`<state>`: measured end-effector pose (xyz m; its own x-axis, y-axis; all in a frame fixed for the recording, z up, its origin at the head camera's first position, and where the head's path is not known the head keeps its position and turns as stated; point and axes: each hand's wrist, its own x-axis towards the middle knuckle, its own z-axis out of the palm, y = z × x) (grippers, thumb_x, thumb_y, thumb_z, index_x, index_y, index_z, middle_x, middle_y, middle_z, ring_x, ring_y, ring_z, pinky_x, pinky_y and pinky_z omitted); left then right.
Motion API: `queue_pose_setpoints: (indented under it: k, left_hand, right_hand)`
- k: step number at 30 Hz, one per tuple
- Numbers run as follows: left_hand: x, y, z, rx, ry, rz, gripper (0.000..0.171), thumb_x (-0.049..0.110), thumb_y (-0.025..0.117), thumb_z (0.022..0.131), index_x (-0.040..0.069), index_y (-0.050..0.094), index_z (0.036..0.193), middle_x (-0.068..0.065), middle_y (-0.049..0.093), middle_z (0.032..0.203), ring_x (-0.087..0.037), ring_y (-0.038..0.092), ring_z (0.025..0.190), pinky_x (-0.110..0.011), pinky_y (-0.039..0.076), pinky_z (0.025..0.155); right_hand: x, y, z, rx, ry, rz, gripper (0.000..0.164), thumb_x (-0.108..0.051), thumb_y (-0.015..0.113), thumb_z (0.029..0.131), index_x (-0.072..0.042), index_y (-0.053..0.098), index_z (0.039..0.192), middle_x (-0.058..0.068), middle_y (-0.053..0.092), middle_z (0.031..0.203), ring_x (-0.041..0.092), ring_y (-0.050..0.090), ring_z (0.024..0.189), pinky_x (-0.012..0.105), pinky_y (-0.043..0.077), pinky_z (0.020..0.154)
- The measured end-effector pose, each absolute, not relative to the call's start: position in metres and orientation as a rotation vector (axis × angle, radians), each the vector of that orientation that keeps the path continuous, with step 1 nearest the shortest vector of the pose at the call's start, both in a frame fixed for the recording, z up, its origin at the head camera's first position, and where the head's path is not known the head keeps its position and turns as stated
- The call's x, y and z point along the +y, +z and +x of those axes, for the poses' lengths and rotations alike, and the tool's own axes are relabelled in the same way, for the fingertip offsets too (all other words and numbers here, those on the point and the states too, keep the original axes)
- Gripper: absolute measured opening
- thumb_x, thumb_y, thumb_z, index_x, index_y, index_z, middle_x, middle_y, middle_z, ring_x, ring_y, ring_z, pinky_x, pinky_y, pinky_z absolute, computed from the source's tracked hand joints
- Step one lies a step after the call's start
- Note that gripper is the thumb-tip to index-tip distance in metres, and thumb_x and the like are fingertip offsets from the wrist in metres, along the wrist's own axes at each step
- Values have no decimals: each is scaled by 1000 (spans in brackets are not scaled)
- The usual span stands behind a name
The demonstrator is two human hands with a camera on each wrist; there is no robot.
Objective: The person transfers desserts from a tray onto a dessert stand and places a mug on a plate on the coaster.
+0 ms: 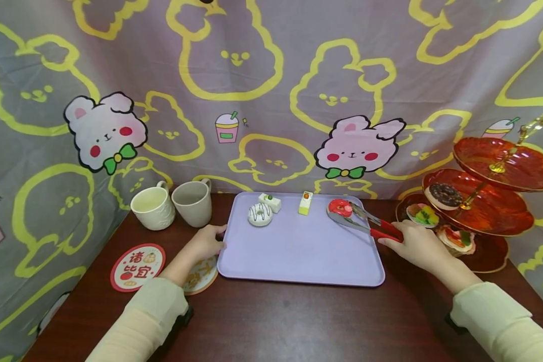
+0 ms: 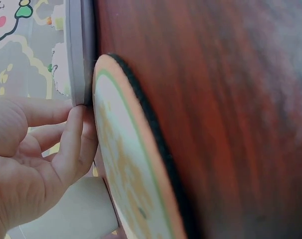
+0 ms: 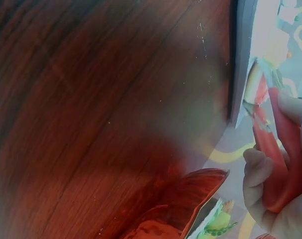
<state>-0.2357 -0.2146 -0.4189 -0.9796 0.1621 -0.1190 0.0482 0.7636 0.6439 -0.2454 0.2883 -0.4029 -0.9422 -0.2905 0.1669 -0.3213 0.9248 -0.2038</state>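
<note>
At its left edge, the lavender tray (image 1: 294, 256) is pinched between the thumb and fingers of my left hand (image 1: 208, 240), which also shows at the tray corner in the left wrist view. My right hand (image 1: 414, 244) grips the red handles of metal tongs (image 1: 380, 234). The tongs' tips lie around a red-iced donut (image 1: 339, 207) at the tray's back right; in the right wrist view the tongs (image 3: 280, 159) reach over the rim. Also on the tray are a white donut (image 1: 260, 215) with dark stripes, a white cake piece (image 1: 273, 203) and a yellow-white cake piece (image 1: 305, 203).
A red tiered stand (image 1: 493, 216) holding a chocolate donut (image 1: 444, 195), a fruit tart (image 1: 422, 215) and a fruit-topped pastry (image 1: 456, 240) stands close beside my right hand. Two mugs (image 1: 192, 203) are at the back left. Two round coasters (image 1: 138, 266) lie near my left arm.
</note>
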Motion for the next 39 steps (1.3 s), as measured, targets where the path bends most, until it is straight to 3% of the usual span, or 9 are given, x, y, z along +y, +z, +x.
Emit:
queue_pose_setpoints:
  k: [6, 14, 18, 24, 35, 39]
  left_hand:
    - [-214, -419, -235, 2802, 1009, 176, 59, -4, 63, 85, -12, 51, 142, -18, 70, 96, -17, 62, 67, -27, 50, 64]
    - [-214, -418, -233, 2800, 1008, 170, 58, -5, 64, 87, -13, 50, 143, -25, 69, 113, -22, 65, 78, -32, 54, 72]
    - [-214, -419, -234, 2807, 1007, 182, 58, -5, 64, 86, -12, 51, 142, -24, 70, 110, -24, 64, 80, -33, 53, 72]
    - [-215, -420, -234, 2819, 998, 190, 59, -4, 64, 84, -12, 52, 142, -24, 69, 115, -27, 61, 88, -35, 52, 78]
    - [-214, -417, -234, 2816, 973, 172, 59, -4, 64, 85, -11, 51, 143, -24, 68, 115, -28, 60, 89, -36, 51, 79]
    - [-214, -416, -234, 2818, 978, 181, 59, -4, 64, 85, -11, 51, 143, -23, 69, 114, -28, 60, 88, -35, 51, 78]
  right_hand:
    - [287, -403, -240, -2921, 350, 478, 66, -41, 81, 86, 15, 66, 117, 29, 67, 101, 42, 65, 82, 62, 53, 77]
    - [288, -398, -234, -2935, 341, 465, 70, -45, 80, 86, 14, 66, 121, 30, 68, 105, 36, 64, 79, 57, 53, 73]
    - [288, -395, -229, -2923, 332, 462, 69, -45, 80, 86, 12, 68, 121, 31, 68, 109, 36, 64, 81, 55, 52, 69]
    - [287, -387, -220, -2863, 352, 473, 66, -43, 83, 84, 10, 70, 121, 33, 66, 116, 45, 67, 95, 60, 53, 77]
    - [283, -370, -201, -2854, 359, 473, 70, -51, 81, 83, 6, 71, 123, 28, 70, 112, 33, 66, 80, 48, 49, 66]
    - [281, -362, -193, -2875, 360, 446, 73, -54, 80, 83, 5, 70, 126, 31, 66, 120, 41, 67, 92, 56, 52, 73]
